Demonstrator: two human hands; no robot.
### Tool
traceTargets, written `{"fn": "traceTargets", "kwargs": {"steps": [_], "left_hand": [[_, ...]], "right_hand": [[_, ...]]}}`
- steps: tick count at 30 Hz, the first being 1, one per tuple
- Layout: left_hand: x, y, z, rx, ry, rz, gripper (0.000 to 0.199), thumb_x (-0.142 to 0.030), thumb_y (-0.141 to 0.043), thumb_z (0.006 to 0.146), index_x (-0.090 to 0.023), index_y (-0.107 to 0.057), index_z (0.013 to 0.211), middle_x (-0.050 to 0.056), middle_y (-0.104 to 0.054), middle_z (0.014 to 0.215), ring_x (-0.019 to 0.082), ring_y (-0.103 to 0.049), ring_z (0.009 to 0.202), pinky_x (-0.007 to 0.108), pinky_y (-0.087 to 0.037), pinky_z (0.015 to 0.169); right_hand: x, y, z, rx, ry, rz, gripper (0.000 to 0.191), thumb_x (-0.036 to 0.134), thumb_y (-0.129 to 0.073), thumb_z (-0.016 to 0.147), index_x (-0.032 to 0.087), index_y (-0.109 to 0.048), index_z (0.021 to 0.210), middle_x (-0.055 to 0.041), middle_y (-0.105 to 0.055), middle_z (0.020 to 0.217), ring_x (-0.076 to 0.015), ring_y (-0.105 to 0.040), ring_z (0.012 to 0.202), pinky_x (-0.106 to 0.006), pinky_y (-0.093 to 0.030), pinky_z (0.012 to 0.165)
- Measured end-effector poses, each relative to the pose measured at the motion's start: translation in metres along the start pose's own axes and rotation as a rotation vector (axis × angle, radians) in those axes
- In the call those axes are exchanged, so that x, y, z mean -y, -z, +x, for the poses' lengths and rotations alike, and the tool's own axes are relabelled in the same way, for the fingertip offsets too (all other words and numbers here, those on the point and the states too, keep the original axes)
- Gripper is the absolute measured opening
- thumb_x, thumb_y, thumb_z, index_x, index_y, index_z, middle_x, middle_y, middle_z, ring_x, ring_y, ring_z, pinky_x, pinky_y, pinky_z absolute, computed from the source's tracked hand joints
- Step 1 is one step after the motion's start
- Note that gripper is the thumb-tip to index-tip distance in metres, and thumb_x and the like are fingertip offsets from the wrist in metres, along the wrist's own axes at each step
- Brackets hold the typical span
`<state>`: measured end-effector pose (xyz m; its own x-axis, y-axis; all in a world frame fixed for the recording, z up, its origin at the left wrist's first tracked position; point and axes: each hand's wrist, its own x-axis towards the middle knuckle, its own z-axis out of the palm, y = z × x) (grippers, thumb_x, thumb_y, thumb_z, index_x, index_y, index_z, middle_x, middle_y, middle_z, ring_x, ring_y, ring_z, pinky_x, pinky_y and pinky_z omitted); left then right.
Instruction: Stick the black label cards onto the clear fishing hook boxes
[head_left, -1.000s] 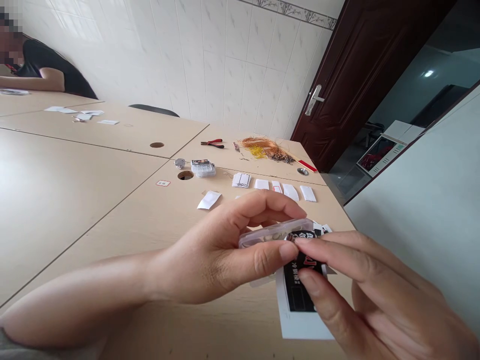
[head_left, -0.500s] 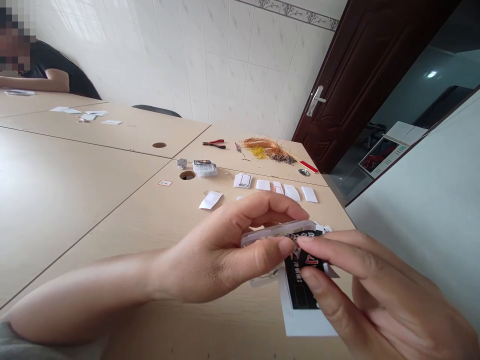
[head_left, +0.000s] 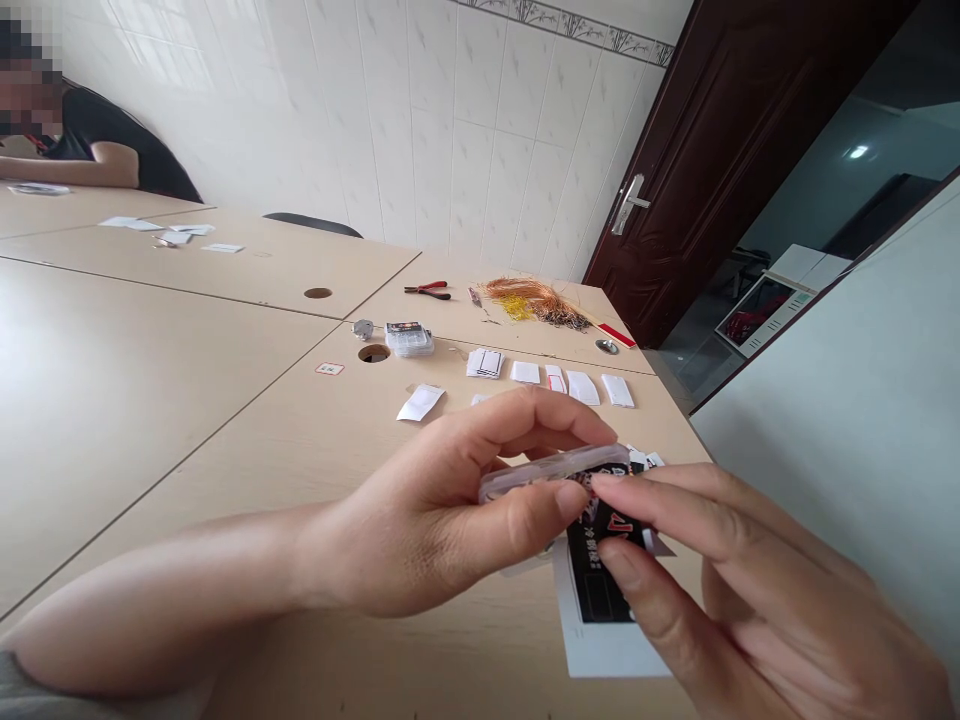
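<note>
**Speaker 1:** Pale wood table, tiled wall behind. Where's the work?

**Speaker 2:** Low in front: a clear plastic box pinched in the left hand, thumb and curled fingers closed around it.

**Speaker 1:** And the right hand?

**Speaker 2:** Its fingers press a black printed card against the box, with white paper beneath.

**Speaker 1:** Any tip?

**Speaker 2:** Hold the box level, pinching firmly, so the card can't slide.

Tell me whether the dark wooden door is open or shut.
Open: the dark wooden door stands swung back, showing a lit room beyond.
</note>
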<state>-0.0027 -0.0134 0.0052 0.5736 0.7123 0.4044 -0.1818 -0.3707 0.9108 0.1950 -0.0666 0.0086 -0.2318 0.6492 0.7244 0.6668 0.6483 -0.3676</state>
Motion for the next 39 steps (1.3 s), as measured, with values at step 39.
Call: {"fn": "traceTargets", "kwargs": {"steps": [39], "left_hand": [[-0.0009, -0.0005, 0.0012, 0.008, -0.063, 0.047, 0.017, -0.027, -0.059, 0.102, -0.018, -0.062, 0.116, 0.005, -0.070, 0.104, 0.013, -0.069, 0.092, 0.021, -0.060, 0.080]], "right_hand": [[0.0005, 0.0012, -0.0011, -0.003, 0.005, 0.016, 0.024, 0.019, -0.069, 0.089, 0.029, -0.073, 0.111, 0.0005, -0.081, 0.104, -0.0191, -0.079, 0.087, -0.026, -0.068, 0.077]]}}
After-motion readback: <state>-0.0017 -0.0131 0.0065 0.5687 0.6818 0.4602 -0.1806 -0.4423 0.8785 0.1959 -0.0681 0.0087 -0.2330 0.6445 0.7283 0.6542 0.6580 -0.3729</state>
